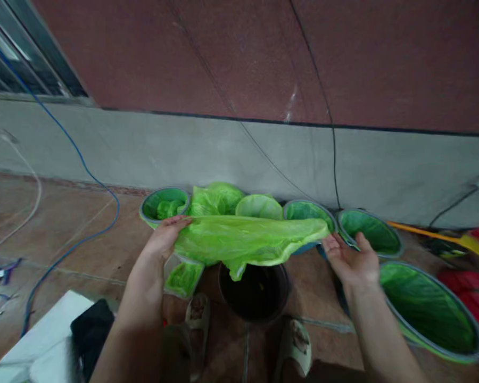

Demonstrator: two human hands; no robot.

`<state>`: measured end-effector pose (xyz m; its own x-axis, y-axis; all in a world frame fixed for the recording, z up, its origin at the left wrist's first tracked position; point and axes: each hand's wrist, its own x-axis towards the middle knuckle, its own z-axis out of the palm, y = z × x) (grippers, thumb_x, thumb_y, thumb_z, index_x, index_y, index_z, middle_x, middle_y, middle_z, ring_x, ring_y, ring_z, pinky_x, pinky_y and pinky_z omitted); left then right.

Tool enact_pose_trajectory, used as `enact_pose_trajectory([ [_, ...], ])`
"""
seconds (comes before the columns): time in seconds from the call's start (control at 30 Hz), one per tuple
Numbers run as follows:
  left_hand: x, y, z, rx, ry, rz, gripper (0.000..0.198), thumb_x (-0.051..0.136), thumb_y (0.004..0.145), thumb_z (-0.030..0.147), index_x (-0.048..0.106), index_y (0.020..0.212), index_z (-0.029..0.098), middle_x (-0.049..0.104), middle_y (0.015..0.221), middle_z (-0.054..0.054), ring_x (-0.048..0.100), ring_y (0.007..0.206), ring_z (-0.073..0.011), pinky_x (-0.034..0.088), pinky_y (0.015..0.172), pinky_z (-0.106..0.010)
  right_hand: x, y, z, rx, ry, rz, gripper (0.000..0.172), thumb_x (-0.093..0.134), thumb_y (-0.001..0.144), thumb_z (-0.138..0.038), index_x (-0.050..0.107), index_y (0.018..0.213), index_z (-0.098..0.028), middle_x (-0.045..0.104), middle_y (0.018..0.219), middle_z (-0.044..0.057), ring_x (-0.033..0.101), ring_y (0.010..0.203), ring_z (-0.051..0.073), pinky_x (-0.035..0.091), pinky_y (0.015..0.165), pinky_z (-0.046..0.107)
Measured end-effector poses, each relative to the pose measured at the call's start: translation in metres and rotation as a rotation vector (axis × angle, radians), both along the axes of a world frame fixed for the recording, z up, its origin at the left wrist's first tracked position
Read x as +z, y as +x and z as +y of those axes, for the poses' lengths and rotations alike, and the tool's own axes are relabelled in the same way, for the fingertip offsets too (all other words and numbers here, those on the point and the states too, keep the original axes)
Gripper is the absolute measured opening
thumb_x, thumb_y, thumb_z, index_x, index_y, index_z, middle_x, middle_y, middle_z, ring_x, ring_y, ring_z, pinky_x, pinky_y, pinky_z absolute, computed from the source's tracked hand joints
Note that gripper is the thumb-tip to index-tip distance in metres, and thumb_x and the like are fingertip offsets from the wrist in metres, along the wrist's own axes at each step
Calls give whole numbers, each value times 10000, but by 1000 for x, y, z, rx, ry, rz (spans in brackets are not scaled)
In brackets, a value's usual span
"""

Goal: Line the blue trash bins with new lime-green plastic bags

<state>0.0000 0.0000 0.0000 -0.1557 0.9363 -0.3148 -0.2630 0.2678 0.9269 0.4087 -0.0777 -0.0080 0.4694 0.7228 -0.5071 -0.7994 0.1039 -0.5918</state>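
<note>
Green bag point(243, 239) over half-hidden dark bucket point(255, 295)

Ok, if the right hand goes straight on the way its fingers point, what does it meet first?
Probably the right end of the thin light-green plastic bag, just ahead of the right hand; depth is unclear.

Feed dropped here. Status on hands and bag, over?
Left hand grips green bag, left end. Right hand at right end, grip unclear. Bag stretched above dark bucket. Nothing between.
</note>
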Motion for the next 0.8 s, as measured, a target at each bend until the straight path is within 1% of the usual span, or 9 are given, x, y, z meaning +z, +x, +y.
enact_pose_trajectory([
  [0.1, -3, 31, 1, 42, -75, -85, 226, 780, 615, 284, 694, 760, 133, 709, 658, -47, 654, 563, -169, 537, 557, -254, -16, -40, 2, 154, -125, -58, 383, 434, 913, -516, 472, 1153, -221, 599, 1071, 79, 640, 982, 183, 586, 781, 363],
  [0.17, -4, 51, -3, 47, -121, -138, 198, 745, 669, 299, 695, 777, 142, 714, 662, -48, 679, 609, -192, 562, 613, -288, -25, -70, 0, 339, -224, -51, 435, 463, 890, -570, 482, 1175, -242, 611, 1048, 69, 637, 983, 205, 565, 825, 411],
  [0.27, -3, 81, -14, -57, -190, -239, 221, 701, 746, 340, 712, 845, 142, 736, 712, -69, 714, 720, -230, 583, 709, -334, -36, -112, -9, 599, -327, -14, 552, 508, 868, -592, 444, 1268, -215, 625, 1103, 109, 611, 1071, 232, 511, 900, 443],
  [0.33, -2, 98, -24, -164, -224, -301, 269, 678, 783, 383, 722, 899, 144, 750, 763, -83, 723, 791, -247, 585, 752, -353, -40, -128, -13, 714, -355, 17, 643, 502, 851, -637, 426, 1296, -178, 630, 1137, 142, 594, 1111, 249, 469, 938, 470],
  [0.4, -2, 112, -34, -263, -235, -334, 316, 660, 805, 427, 727, 929, 145, 759, 809, -94, 724, 844, -256, 583, 784, -361, -43, -135, -14, 783, -350, 18, 649, 469, 847, -673, 482, 1257, -170, 646, 1129, 142, 587, 1117, 248, 429, 967, 478],
  [0.5, -3, 124, -44, -404, -242, -339, 387, 647, 809, 492, 732, 938, 137, 763, 851, -111, 723, 866, -264, 580, 795, -367, -49, -131, -11, 774, -338, -36, 506, 469, 867, -630, 598, 1100, -200, 686, 1006, 82, 616, 1009, 208, 426, 949, 439],
  [0.63, -2, 127, -49, -499, -206, -316, 413, 682, 775, 522, 736, 889, 129, 760, 817, -107, 724, 819, -259, 580, 764, -363, -61, -120, -5, 614, -357, -52, 140, 587, 869, -348, 617, 870, -211, 661, 725, -21, 614, 693, 120, 487, 782, 305],
  [0.7, -1, 122, -46, -473, -157, -324, 367, 725, 748, 479, 733, 844, 125, 757, 791, -97, 720, 835, -255, 573, 779, -352, -65, -111, -1, 497, -336, -37, 31, 595, 847, -226, 604, 826, -206, 655, 677, -34, 599, 602, 103, 498, 680, 256],
  [0.8, 1, 106, -33, -284, -21, -351, 215, 752, 744, 336, 715, 784, 129, 749, 776, -71, 710, 861, -225, 557, 803, -303, -65, -91, 6, 340, -244, -19, 77, 544, 852, -168, 605, 809, -188, 685, 693, -8, 625, 582, 111, 518, 600, 231],
])
